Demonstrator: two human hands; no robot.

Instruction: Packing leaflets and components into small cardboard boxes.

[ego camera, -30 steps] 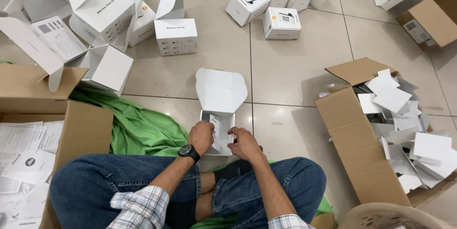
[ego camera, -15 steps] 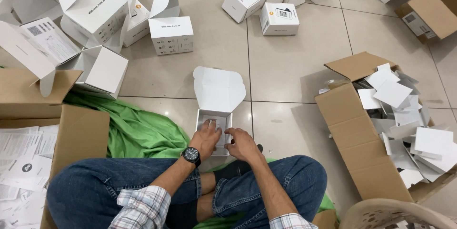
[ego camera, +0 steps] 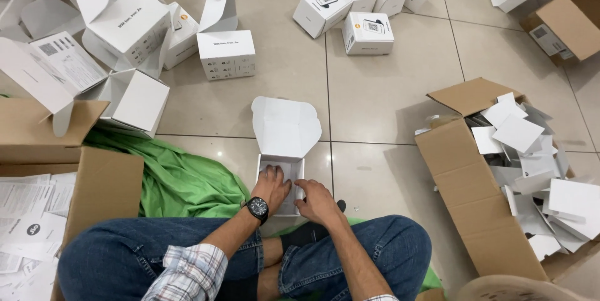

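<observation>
we sit cross-legged on the tiled floor (ego camera: 387, 95) and both our hands are in the small white box (ego camera: 282, 151) that lies open just in front of our legs. its rounded lid stands up and away from us. our left hand (ego camera: 272, 186), the one with a black wristwatch (ego camera: 257, 208), lies flat inside the box with the fingers spread and pressed down on the white content. our right hand (ego camera: 315, 200) rests at the right edge of the same box, the fingers bent and close together; we cannot tell if it pinches something or only touches the wall.

a green cloth (ego camera: 181, 179) lies under our left knee and spreads to the left. just beside it stands a brown carton (ego camera: 94, 188) with printed paper sheets (ego camera: 28, 213) inside. at our right side there is a bigger brown carton (ego camera: 475, 213), tipped open, full of white cards and folded inserts (ego camera: 531, 157).

farther from us, many other white boxes are on the floor: an open group at the top left (ego camera: 125, 32), one open box with its lid up (ego camera: 226, 51) near the middle, and closed boxes with printed tops (ego camera: 369, 29) at the top centre. one more brown carton (ego camera: 565, 16) is at the top right corner.
</observation>
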